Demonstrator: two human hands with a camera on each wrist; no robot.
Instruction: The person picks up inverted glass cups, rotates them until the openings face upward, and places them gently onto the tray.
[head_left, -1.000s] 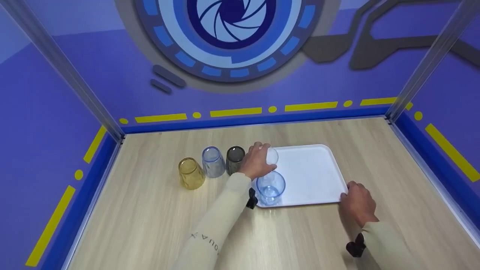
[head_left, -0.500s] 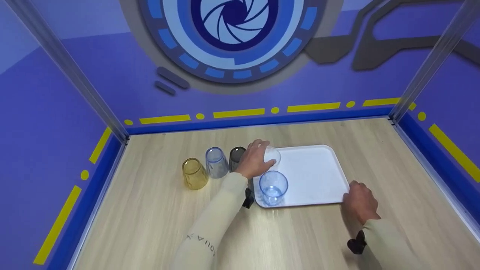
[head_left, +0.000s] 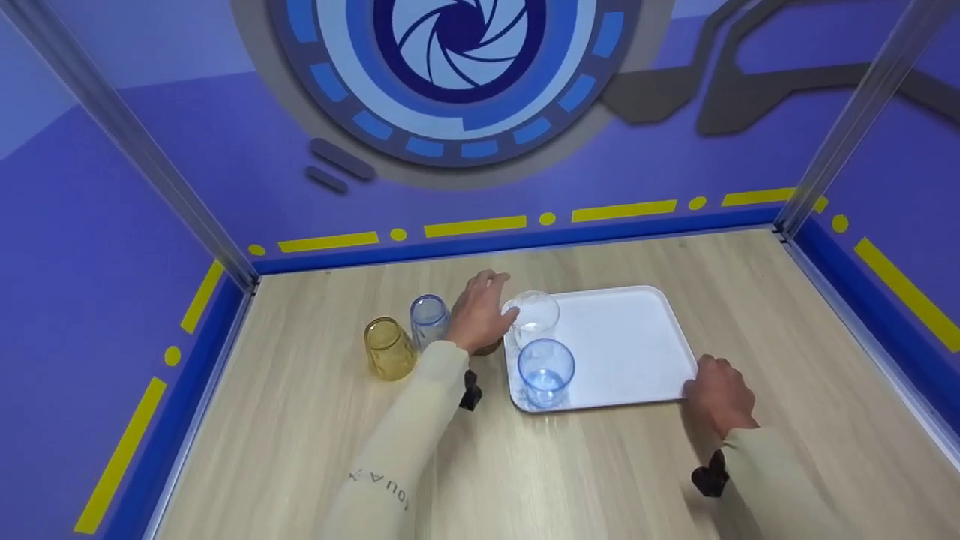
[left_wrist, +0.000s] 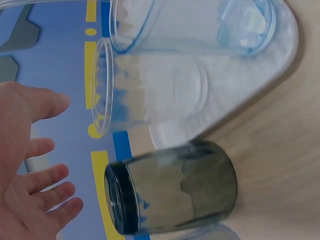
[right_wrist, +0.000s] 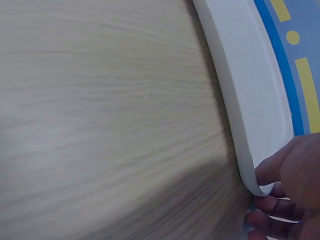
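My left hand (head_left: 480,311) hovers over an upside-down dark grey glass (left_wrist: 175,192), its fingers apart and holding nothing. From the head view that glass is mostly hidden under the hand. Just to the right, a clear glass (head_left: 537,307) stands upright on the left end of a white tray (head_left: 622,349). Nearer me on the same tray is an upright light blue glass (head_left: 546,373). My right hand (head_left: 721,394) pinches the tray's near right corner, the thumb inside the rim and the fingers outside, as the right wrist view shows.
Left of the dark glass, a bluish glass (head_left: 427,319) and an amber glass (head_left: 388,350) stand upside down on the wooden table (head_left: 585,480). Blue printed panels (head_left: 480,199) wall in the table at the back and both sides.
My left hand has let go of the clear glass and shifted left, over the dark glass. My right hand stays at the tray corner.
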